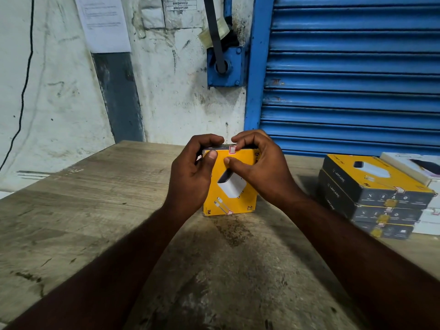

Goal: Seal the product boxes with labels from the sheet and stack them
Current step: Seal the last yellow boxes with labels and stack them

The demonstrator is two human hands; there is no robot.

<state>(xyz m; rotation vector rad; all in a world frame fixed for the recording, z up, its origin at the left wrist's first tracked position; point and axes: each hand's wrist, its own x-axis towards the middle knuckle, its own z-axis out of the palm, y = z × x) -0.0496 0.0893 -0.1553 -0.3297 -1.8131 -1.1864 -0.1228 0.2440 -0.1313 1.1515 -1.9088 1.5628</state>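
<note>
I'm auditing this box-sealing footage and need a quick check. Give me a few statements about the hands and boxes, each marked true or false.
1. The yellow box stands on edge on the wooden table. True.
2. Only the left hand touches it. False: the left hand and the right hand both grip its upper part.
3. A small red-bordered label sits at the box's top edge. True.
4. The stack of boxes is on the person's left. False: the stack stands at the right.
5. The shutter behind the table is green. False: the shutter is blue.
</note>
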